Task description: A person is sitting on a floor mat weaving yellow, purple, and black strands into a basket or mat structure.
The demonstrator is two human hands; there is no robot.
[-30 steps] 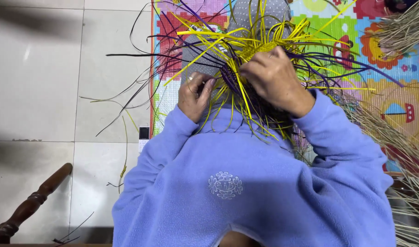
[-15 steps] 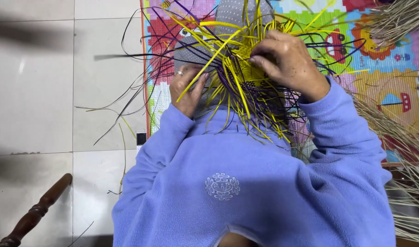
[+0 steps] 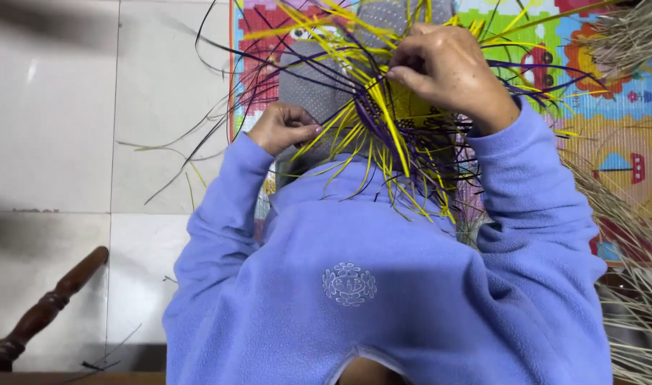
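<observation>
A bundle of yellow and dark purple strips (image 3: 383, 121) is being woven above my lap, its loose ends spraying out in all directions. My right hand (image 3: 447, 71) pinches strips at the top of the woven centre. My left hand (image 3: 283, 127) grips strips at the lower left edge of the weave. Both arms wear lilac fleece sleeves (image 3: 383, 285). A grey dotted cloth (image 3: 308, 78) lies under the strips.
A colourful foam puzzle mat (image 3: 604, 121) covers the floor ahead and to the right. Pale dry straw bundles (image 3: 625, 235) lie along the right side. White floor tiles (image 3: 76, 142) are on the left, with a dark turned wooden leg (image 3: 48, 306) at lower left.
The right hand has moved up over the weave and the left hand has shifted slightly lower; the strips have been pulled and rearranged between them.
</observation>
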